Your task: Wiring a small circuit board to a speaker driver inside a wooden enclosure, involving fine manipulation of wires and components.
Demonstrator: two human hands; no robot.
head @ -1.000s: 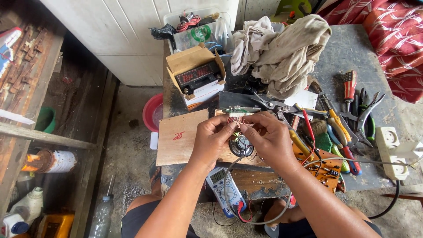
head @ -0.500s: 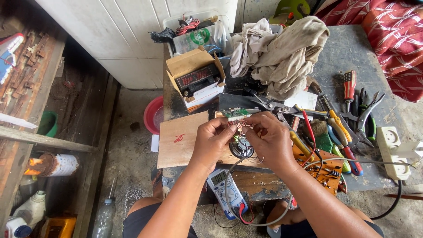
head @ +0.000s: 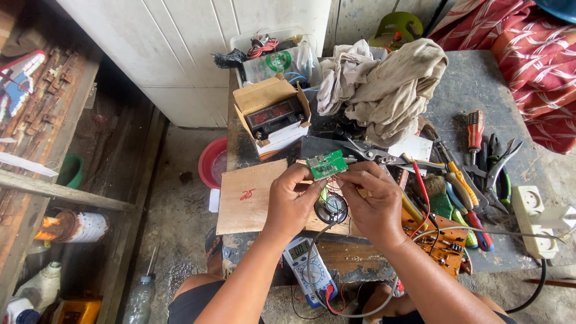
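Observation:
Both my hands hold a small green circuit board (head: 327, 164) above a plywood sheet (head: 247, 197) on the workbench. My left hand (head: 292, 200) pinches the board's near left edge. My right hand (head: 372, 201) grips its right edge, fingers curled. Thin wires run from the board down to a small round black speaker (head: 332, 208) that lies between my hands. A multimeter (head: 307, 269) with red and black leads sits just below my wrists, at the bench's near edge.
An open cardboard box (head: 270, 114) holds a black device. Crumpled grey rags (head: 384, 90) lie behind. Pliers, cutters and screwdrivers (head: 477, 174) spread to the right, with an orange circuit board (head: 441, 240) and a white power strip (head: 534, 219). A red basin (head: 213, 162) sits on the floor.
The green circuit board has turned up to face the camera between my fingertips. My hands stay in nearly the same place above the speaker.

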